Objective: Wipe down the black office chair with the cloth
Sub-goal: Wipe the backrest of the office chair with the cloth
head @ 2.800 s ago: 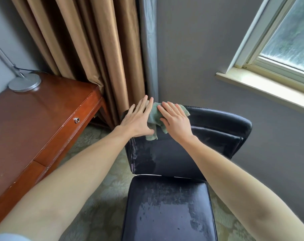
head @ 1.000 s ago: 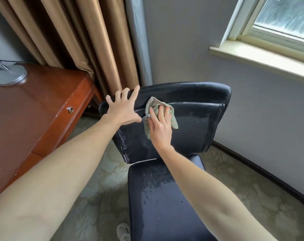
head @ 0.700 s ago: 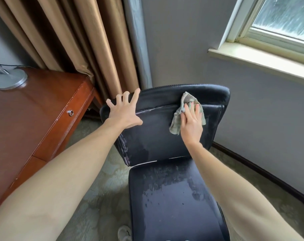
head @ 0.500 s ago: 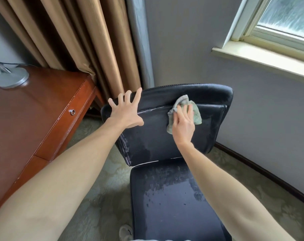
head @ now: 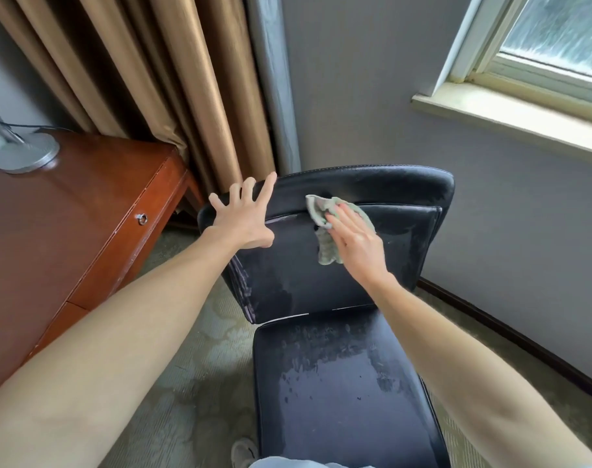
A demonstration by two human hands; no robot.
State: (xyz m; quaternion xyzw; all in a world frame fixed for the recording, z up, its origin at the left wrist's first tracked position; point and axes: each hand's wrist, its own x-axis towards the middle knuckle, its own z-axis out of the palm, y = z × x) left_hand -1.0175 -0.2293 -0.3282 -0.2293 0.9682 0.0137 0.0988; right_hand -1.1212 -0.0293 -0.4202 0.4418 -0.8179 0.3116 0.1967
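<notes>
The black office chair [head: 406, 184]: seat [head: 338, 393], nearest, shows streaks. On its backrest [head: 288, 275], right hand [head: 357, 243] presses the cloth [head: 325, 214] flat-fingered; left hand [head: 244, 221], splayed, braces the upper left corner. Risk: unpinned cloth bunches and skips patches; should the brace slip, the chair may swivel away.

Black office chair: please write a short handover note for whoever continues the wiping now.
Left hand: open, fingers spread, braced on the upper left corner of the backrest.
Right hand: flat, presses the green cloth against the upper front of the backrest.
Done: backrest front and seat show damp smears, so they seem partly wiped.
Left: probably the right side and top edge of the backrest; the base is out of view.
</notes>
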